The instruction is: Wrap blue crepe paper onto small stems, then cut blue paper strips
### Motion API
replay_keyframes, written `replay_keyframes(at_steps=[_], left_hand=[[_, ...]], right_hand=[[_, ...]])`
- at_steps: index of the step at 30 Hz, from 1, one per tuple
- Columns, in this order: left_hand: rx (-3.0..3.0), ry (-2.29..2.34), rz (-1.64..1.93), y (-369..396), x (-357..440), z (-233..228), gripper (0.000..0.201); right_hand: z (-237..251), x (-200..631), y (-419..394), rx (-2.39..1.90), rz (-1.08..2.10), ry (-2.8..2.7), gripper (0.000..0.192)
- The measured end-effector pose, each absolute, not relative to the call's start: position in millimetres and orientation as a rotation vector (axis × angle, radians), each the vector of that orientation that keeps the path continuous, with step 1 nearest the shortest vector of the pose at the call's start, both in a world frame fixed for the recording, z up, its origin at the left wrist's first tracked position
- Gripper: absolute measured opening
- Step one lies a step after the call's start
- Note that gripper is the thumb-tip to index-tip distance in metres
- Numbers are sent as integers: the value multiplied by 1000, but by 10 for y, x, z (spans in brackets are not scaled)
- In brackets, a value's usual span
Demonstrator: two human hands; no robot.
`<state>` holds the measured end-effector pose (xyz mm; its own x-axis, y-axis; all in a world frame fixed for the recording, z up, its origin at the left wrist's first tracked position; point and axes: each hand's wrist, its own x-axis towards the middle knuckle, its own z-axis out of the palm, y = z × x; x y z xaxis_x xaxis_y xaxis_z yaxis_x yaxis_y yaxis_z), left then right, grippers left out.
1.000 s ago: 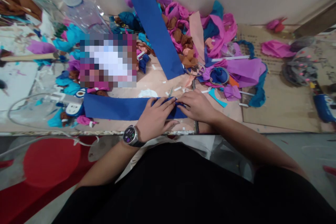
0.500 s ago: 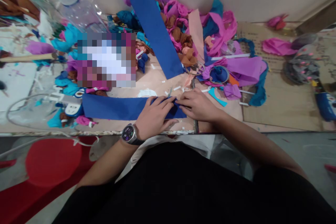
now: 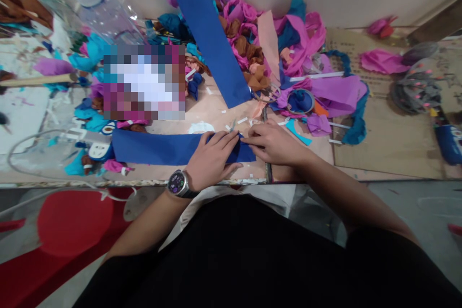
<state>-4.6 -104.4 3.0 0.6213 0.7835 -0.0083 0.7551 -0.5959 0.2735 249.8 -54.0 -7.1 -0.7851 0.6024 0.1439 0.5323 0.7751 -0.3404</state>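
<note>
A long blue paper strip (image 3: 155, 148) lies flat across the near edge of the table (image 3: 216, 110). My left hand (image 3: 212, 159), with a watch at the wrist, presses on the strip's right part, fingers pinching its upper edge. My right hand (image 3: 274, 143) grips the strip's right end, fingertips meeting those of the left. A second, wider blue paper strip (image 3: 211, 38) leans from the wall down onto the table behind my hands.
A heap of pink, purple, teal and brown crepe scraps (image 3: 288, 53) fills the back of the table. A clear plastic bottle (image 3: 104, 12) lies at the back left. A tape roll (image 3: 301, 102) sits right of centre, a white cable (image 3: 32, 139) at left, cardboard (image 3: 390, 125) at right.
Almost nothing has moved. Both hands stay on the strip's right end, with only small shifts of the fingers along its upper edge.
</note>
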Motion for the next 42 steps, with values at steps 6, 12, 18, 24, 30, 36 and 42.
replay_keyframes(at_steps=[6,12,18,24,30,36,42], left_hand=[[2602,1245,176,-1038,-53,1,72],[2603,1246,180,-1044,-52,2,74],[2592,1250,164,-1040,-57,2,72],[2602,1226,190,-1033,-72,-1,71],[2609,1232,176,-1041,-71,-4,72],[2602,1246,186,-1052,-65,1,75],[2597,1248,256,-1071,-54,2,68]], right_hand=[[-92,2520,-535,-865,417,-2743,40],[-70,2508,-544,-861,426,-2741,41],[-80,2507,-541,-852,424,-2739,41],[-64,2518,-537,-880,454,-2735,40],[-54,2522,-535,-885,435,-2740,40],[-51,2518,-537,-892,413,-2761,41],[-73,2525,-530,-862,397,-2742,40]])
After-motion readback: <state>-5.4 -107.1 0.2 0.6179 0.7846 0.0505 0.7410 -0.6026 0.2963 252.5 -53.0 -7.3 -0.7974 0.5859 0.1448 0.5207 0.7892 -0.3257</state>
